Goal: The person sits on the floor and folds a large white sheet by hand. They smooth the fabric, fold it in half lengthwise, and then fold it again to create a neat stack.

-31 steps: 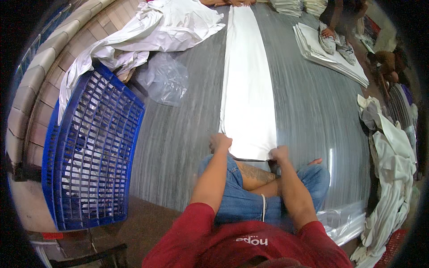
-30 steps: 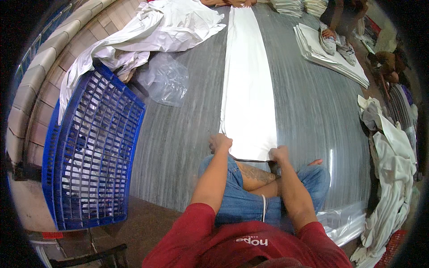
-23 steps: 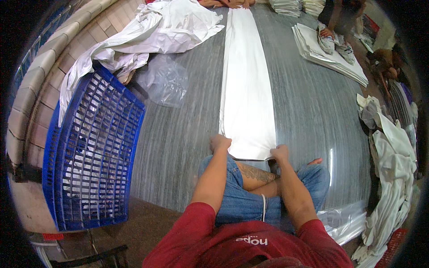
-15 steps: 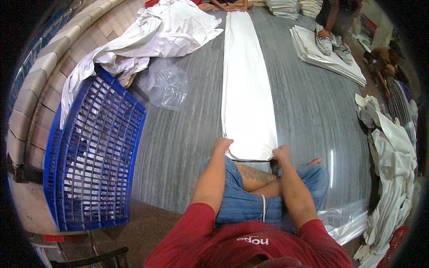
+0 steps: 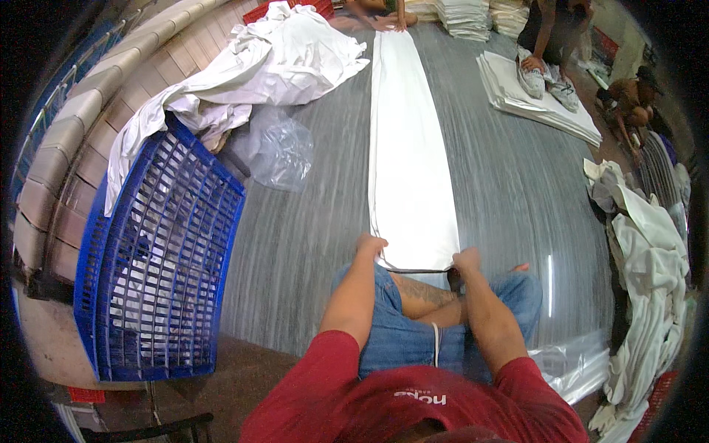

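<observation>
A long white cloth [image 5: 413, 162], folded into a narrow strip, lies stretched over the grey floor covering in front of my crossed legs. Its near left corner is pinched in my left hand [image 5: 371, 246]. At the near right corner, my right hand [image 5: 466, 261] grips the cloth between thumb and fingers. The near edge hangs in a shallow curve between both hands, just above my lap. Another person's hands [image 5: 391, 23] press on the strip's far end.
A blue plastic basket [image 5: 159, 258] stands at left, crumpled white cloth [image 5: 273, 59] spilling behind it. Clear plastic bags [image 5: 277, 148] lie nearby. At far right a person's shoes press on a stack of folded cloths [image 5: 539, 111]. More cloth [image 5: 642, 273] is heaped along the right.
The view has shifted slightly. Both hands keep hold of the near corners, with the strip nearly unmoved. At the far end, the other person's hands have shifted a little on the cloth.
</observation>
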`<state>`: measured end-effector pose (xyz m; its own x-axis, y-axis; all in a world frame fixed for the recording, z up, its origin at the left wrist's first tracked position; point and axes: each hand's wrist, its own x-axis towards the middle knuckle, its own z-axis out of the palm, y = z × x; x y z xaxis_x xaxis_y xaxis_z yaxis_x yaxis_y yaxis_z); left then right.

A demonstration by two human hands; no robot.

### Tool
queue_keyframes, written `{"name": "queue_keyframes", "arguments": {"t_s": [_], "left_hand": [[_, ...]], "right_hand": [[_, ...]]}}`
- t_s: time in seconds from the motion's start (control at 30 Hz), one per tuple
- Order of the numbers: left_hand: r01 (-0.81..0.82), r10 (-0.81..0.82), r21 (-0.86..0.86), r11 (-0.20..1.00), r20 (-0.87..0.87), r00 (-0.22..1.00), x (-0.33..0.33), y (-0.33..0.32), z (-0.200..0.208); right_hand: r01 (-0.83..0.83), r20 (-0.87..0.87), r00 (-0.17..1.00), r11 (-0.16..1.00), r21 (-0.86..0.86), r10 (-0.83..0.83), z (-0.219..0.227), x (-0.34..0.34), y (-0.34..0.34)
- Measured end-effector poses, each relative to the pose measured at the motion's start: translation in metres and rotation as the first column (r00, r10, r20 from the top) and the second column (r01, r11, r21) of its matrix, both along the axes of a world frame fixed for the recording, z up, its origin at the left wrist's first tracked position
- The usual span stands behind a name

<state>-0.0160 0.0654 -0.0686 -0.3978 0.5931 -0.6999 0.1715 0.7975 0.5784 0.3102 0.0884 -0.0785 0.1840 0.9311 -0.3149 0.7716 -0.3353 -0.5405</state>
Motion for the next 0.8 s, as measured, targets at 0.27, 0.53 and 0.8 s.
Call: {"name": "queue_keyframes", "arguments": {"t_s": [0.27,0.53,0.8], "left_hand": [[-0.027,0.031,0.04,0.999,-0.103,0.994,0.013,-0.002,-0.02],[0.431,-0.444,-0.153,0.889,-0.063,0.894,-0.01,0.005,-0.043],[0.415,-0.421,-0.114,0.902,-0.029,0.907,-0.006,0.004,-0.035]], "right_hand": [[0.02,-0.051,0.998,0.993,-0.119,-0.027,0.011,0.009,-0.009],[-0.076,0.008,0.997,0.977,-0.199,0.079,0.037,-0.001,-0.009],[-0.059,0.057,0.996,0.987,-0.148,0.068,0.046,0.0,-0.02]]}}
